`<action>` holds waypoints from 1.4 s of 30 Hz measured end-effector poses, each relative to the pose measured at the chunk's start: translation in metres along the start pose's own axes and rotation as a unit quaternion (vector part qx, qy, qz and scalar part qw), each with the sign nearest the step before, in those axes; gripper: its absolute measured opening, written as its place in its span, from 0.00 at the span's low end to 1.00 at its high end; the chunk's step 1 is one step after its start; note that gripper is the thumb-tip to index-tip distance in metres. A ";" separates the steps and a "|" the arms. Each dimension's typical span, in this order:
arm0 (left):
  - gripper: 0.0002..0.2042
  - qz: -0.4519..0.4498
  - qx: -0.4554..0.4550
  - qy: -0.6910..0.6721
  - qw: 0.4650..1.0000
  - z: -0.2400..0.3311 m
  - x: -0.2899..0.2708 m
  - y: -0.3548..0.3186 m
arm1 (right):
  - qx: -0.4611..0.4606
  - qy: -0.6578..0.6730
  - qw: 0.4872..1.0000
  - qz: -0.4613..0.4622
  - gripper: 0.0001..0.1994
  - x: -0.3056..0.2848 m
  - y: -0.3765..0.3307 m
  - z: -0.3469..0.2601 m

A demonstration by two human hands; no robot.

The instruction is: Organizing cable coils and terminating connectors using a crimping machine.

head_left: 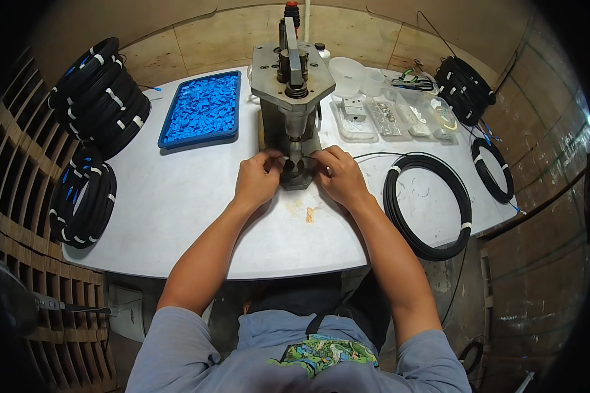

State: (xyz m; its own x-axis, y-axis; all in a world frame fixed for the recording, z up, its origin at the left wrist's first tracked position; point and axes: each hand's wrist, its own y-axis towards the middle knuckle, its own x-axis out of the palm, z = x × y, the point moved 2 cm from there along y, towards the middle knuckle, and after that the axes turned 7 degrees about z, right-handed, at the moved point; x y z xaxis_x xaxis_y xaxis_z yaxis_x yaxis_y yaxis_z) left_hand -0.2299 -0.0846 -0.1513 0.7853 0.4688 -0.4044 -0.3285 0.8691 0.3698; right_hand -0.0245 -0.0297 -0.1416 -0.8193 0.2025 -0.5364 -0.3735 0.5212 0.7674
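Observation:
A grey metal hand press (pixel 293 98) stands at the middle of the white table (pixel 177 203). My left hand (pixel 257 178) and my right hand (pixel 339 175) meet at the foot of the press, fingers pinched on a thin cable end that lies across its base. What exactly sits between the fingertips is too small to tell. From my right hand the thin cable leads to a black cable coil (pixel 428 204) lying flat on the table at the right.
A blue tray (pixel 202 110) of small blue parts lies left of the press. Clear plastic boxes (pixel 390 114) and a white cup (pixel 346 73) sit to its right. Stacks of black coils (pixel 100 95) stand at the left, with others (pixel 465 88) at the far right.

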 end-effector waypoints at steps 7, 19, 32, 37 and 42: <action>0.10 0.003 0.002 -0.008 1.000 0.000 0.001 -0.001 | 0.008 -0.009 1.000 -0.018 0.15 0.000 -0.001 0.002; 0.11 -0.003 0.004 -0.005 1.000 -0.002 0.001 0.000 | -0.001 -0.024 1.000 -0.014 0.15 0.000 0.000 0.002; 0.12 0.020 0.016 0.019 0.999 0.005 0.000 -0.002 | -0.002 -0.020 1.000 -0.009 0.15 0.000 0.000 0.003; 0.11 0.013 0.008 0.023 1.000 0.005 0.000 -0.001 | -0.005 -0.019 1.000 -0.007 0.15 0.000 -0.001 0.003; 0.11 0.007 0.005 0.025 1.000 0.001 0.001 0.000 | -0.006 -0.019 1.000 -0.008 0.15 0.000 0.000 0.002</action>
State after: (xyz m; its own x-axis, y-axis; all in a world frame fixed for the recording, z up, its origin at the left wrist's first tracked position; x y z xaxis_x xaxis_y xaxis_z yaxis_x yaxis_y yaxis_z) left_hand -0.2289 -0.0844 -0.1508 0.7529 0.4886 -0.4408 -0.3334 0.8608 0.3847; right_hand -0.0234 -0.0281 -0.1425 -0.7965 0.2254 -0.5611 -0.3916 0.5147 0.7627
